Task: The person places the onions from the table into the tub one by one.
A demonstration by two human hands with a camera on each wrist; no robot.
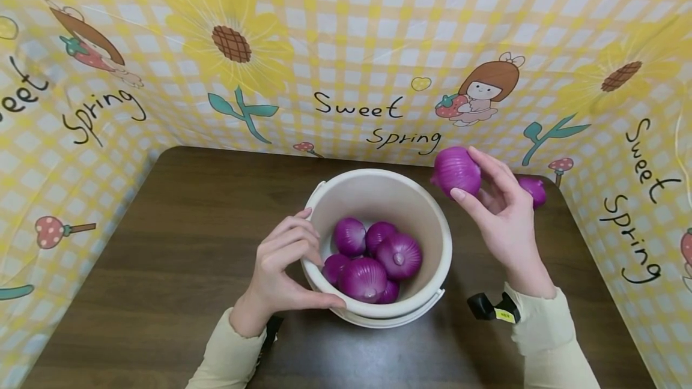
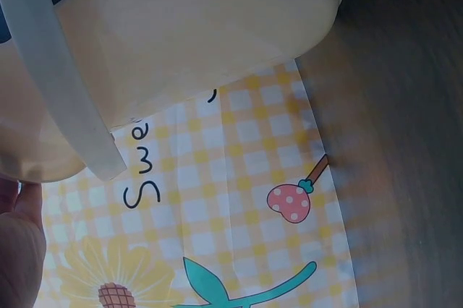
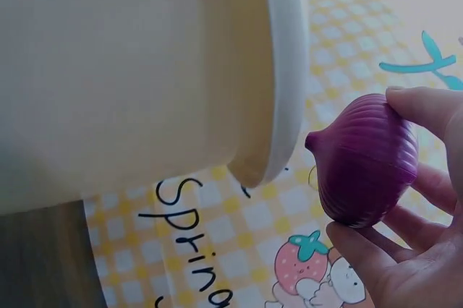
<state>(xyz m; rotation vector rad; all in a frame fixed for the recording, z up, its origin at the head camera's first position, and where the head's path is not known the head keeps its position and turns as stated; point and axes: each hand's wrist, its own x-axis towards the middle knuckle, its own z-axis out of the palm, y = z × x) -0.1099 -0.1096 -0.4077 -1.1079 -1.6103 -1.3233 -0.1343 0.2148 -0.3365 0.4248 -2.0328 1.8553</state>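
Note:
A cream plastic bucket (image 1: pixel 447 245) with several purple onions (image 1: pixel 399 256) inside stands on the dark wooden table. My left hand (image 1: pixel 283 263) holds the bucket's left rim, thumb along the near edge and fingers on the far left side. In the left wrist view, the bucket's wall and handle (image 2: pixel 54 69) fill the upper part. Right of the bucket and raised above the table, my right hand (image 1: pixel 505 218) grips another purple onion (image 1: pixel 457 171) between thumb and fingers. The right wrist view shows this onion (image 3: pixel 369 160) beside the rim, apart from it, its pointed tip facing the bucket.
One more purple onion (image 1: pixel 533 191) lies at the table's back right corner, partly behind my right hand. A yellow checked cloth (image 1: pixel 357 47) with printed flowers and lettering walls off the back and both sides of the table (image 1: pixel 162 245).

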